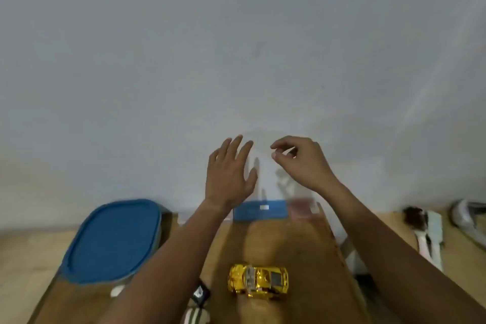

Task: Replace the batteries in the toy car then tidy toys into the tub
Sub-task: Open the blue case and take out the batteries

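Observation:
A shiny gold toy car [259, 281] lies on the brown wooden table [302, 258], near the front edge between my forearms. A tub with a blue lid [113, 241] stands at the left of the table, lid on. My left hand [228, 176] is raised in front of the pale wall, fingers spread, holding nothing. My right hand [299, 160] hovers beside it at the same height, fingers curled loosely with thumb and forefinger close together; nothing shows between them. Both hands are well above and beyond the car.
A blue box [259, 210] and a pinkish box [302, 209] stand at the table's far edge against the wall. A small black-and-white object [200, 293] and a striped toy [196, 315] lie under my left forearm. A brush-like item [426, 231] and a grey object [468, 218] lie at right.

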`<state>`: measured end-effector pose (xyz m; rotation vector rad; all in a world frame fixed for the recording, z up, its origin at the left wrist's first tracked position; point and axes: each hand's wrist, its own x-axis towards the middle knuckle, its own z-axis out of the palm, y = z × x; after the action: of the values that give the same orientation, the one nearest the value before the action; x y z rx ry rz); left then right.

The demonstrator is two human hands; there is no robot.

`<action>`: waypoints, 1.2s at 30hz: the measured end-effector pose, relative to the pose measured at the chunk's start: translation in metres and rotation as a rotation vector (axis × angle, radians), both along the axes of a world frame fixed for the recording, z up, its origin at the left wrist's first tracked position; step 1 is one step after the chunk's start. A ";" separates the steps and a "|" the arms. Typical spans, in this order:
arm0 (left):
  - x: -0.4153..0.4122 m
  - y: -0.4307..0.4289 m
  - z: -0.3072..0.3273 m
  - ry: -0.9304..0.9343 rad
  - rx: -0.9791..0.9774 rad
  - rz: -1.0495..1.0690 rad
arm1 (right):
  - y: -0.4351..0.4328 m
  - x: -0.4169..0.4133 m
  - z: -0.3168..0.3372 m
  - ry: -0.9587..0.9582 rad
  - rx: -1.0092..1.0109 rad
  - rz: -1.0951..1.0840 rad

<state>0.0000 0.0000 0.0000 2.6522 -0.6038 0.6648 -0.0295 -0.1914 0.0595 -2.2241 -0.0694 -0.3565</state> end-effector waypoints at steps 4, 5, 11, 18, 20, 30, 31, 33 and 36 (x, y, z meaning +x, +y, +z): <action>-0.021 0.005 -0.065 0.305 0.059 0.044 | 0.005 0.004 -0.106 0.233 -0.150 -0.009; -0.027 0.001 -0.092 0.421 0.095 0.032 | 0.003 0.000 -0.146 0.309 -0.158 0.004; -0.031 -0.001 -0.125 0.655 0.136 0.115 | 0.011 -0.002 -0.213 0.457 -0.330 0.063; -0.027 -0.005 -0.158 0.735 0.077 0.178 | 0.015 0.023 -0.241 0.426 -0.538 0.070; -0.025 -0.005 -0.162 0.738 0.055 0.186 | 0.016 0.035 -0.245 0.425 -0.576 0.100; -0.016 -0.007 -0.181 0.745 -0.104 0.221 | 0.015 0.045 -0.266 0.426 -0.760 0.130; -0.016 -0.008 -0.182 0.739 -0.131 0.232 | 0.015 0.045 -0.266 0.421 -0.771 0.129; -0.017 -0.009 -0.184 0.728 -0.220 0.267 | 0.014 0.046 -0.265 0.413 -0.802 0.140; -0.022 -0.011 -0.184 0.741 -0.357 0.350 | 0.011 0.041 -0.264 0.394 -0.876 0.191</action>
<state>-0.0217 -0.0112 -0.1840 2.4137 0.1746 -0.1508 0.0119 -0.1802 -0.2043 -3.0715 -0.2630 0.2899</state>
